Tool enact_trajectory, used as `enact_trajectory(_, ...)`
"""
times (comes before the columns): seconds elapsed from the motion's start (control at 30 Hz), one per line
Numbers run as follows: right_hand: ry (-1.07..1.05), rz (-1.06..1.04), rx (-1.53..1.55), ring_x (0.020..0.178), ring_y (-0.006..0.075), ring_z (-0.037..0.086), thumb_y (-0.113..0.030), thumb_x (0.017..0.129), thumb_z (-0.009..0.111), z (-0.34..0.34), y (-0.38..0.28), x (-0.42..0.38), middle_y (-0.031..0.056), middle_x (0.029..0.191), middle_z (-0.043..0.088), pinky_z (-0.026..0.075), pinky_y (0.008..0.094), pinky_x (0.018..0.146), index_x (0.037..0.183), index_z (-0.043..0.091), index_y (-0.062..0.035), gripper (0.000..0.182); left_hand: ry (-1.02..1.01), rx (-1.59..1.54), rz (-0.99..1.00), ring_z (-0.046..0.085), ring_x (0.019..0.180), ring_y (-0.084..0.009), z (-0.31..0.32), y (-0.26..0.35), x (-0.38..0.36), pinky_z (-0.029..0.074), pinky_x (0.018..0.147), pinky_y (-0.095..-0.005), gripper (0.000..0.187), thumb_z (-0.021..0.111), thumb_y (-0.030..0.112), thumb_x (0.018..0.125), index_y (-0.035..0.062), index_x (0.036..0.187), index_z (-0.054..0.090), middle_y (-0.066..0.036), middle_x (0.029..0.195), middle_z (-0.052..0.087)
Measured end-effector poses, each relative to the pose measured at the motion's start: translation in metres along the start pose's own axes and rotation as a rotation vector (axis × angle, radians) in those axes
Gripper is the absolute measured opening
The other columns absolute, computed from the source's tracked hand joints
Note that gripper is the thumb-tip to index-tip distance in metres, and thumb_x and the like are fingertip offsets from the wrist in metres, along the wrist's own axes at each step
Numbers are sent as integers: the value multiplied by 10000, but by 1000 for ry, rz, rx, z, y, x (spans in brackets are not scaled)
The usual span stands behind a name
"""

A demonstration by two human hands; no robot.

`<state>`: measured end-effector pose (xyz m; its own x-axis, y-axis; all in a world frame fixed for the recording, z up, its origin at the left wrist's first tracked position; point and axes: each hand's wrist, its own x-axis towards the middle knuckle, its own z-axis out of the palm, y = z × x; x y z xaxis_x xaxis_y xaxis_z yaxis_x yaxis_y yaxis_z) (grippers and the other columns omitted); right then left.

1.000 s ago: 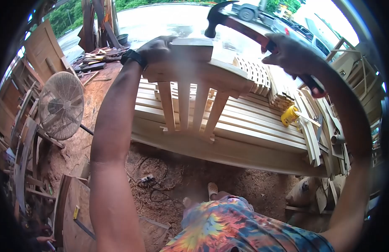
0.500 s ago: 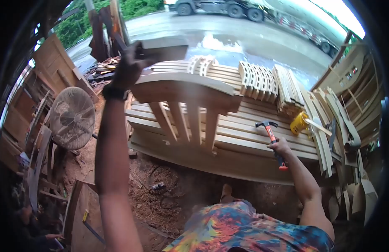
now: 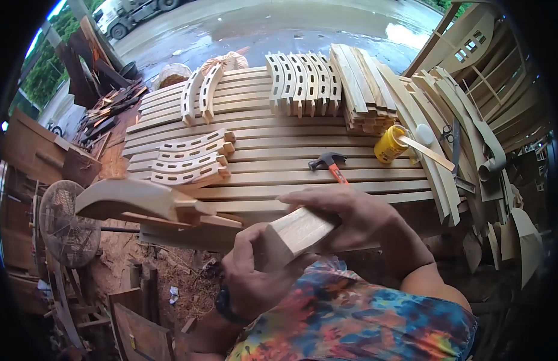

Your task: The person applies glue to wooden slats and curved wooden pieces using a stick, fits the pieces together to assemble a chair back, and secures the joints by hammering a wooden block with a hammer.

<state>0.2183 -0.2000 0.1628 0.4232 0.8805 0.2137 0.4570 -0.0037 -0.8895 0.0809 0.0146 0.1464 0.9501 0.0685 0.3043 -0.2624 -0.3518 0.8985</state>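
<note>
A pale wooden block [image 3: 306, 230] is held between both hands in front of my shirt. My left hand [image 3: 255, 274], with a dark band at its wrist, grips the near left end. My right hand [image 3: 354, 213] is closed over the far right end. Beyond it a claw hammer [image 3: 331, 163] with an orange handle lies on the wooden slats [image 3: 279, 144], its lower handle hidden by my hand. To the left, a curved wooden rail [image 3: 131, 198] with slats joined to it rests at the near edge of the slats.
Slotted curved wooden pieces [image 3: 192, 159] lie on the slats, with more [image 3: 303, 81] at the back. A yellow glue pot [image 3: 390, 144] with a wooden stick [image 3: 426, 151] stands right, near stacked boards [image 3: 363, 84]. A fan [image 3: 68, 222] stands left.
The hammer has left my right hand and lies on the slats. My left hand has come down from its raised position, and both hands hold the block. The curved rail now appears farther left.
</note>
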Motion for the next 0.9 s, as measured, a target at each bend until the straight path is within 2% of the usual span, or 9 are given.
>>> enact_trajectory(0.13, 245, 379, 156, 1017, 179, 683, -163, 748, 883, -35, 109, -26, 101, 1118, 726, 539, 341, 926, 1316, 633, -14, 639, 20, -167, -399, 748, 960, -221, -16, -10, -12, 602, 856, -357, 840, 903, 162, 795, -79, 1451, 438, -228, 1210, 713)
enact_trajectory(0.23, 629, 683, 107, 920, 143, 691, -179, 787, 877, -64, 211, -59, 86, 1075, 726, 559, 301, 841, 1248, 629, 55, 574, 87, 141, -647, 695, 856, -126, -70, -79, -36, 560, 748, -282, 283, 748, 67, 926, -24, 1178, 659, -95, 998, 741)
enact_trajectory(0.3, 768, 818, 34, 944, 176, 694, -193, 788, 878, -77, 253, -73, 127, 1075, 723, 563, 317, 846, 1227, 618, 93, 585, 429, 236, -561, 677, 835, -139, -111, -134, -51, 552, 768, -323, 241, 768, 203, 945, -2, 1042, 685, -65, 942, 739)
enact_trajectory(0.5, 858, 797, -85, 1051, 268, 702, -292, 834, 840, -86, 315, -85, 210, 1199, 708, 550, 372, 920, 1312, 602, 90, 656, 742, -136, -126, 541, 1255, -171, -234, -312, -63, 453, 1064, -356, 842, 750, 518, 925, -15, 1475, 401, -96, 1370, 586)
enact_trajectory(0.53, 875, 870, -705, 1009, 320, 705, -256, 859, 809, -79, 314, -82, 220, 1112, 718, 544, 394, 942, 1266, 650, 66, 543, 750, -132, -115, 541, 1255, -171, -241, -342, -67, 453, 1064, -356, 842, 750, 518, 925, -15, 1475, 401, -96, 1370, 586)
enact_trajectory(0.57, 881, 853, -705, 1009, 320, 705, -256, 859, 809, -73, 305, -73, 220, 1112, 718, 544, 394, 942, 1266, 650, 66, 543, 727, -188, -141, 553, 1228, -168, -248, -375, -69, 461, 1045, -351, 841, 753, 531, 917, -1, 1467, 406, -89, 1341, 595)
enact_trajectory(0.63, 993, 425, -1215, 997, 348, 688, -202, 877, 779, -47, 259, -48, 208, 1055, 706, 539, 426, 949, 1262, 670, 20, 458, 664, -302, -202, 578, 1174, -162, -257, -432, -72, 478, 1008, -340, 837, 758, 557, 901, 26, 1450, 415, -74, 1284, 614)
enact_trajectory(0.77, 344, 510, -251, 1108, 338, 661, -199, 850, 808, 49, 196, 1, 167, 1173, 690, 529, 433, 1007, 1302, 641, -33, 509, 640, -509, -269, 616, 1064, -142, -259, -440, -52, 514, 898, -309, 822, 798, 545, 869, 58, 1419, 429, -55, 1191, 637)
enact_trajectory(0.9, 172, 129, -257, 1337, 460, 503, -368, 782, 885, 152, 166, 73, 253, 1483, 479, 404, 465, 1160, 1568, 313, -19, 1033, 741, -647, -181, 663, 854, -123, -224, -410, -8, 526, 665, -268, 639, 873, 378, 840, 37, 1276, 554, -67, 1027, 676)
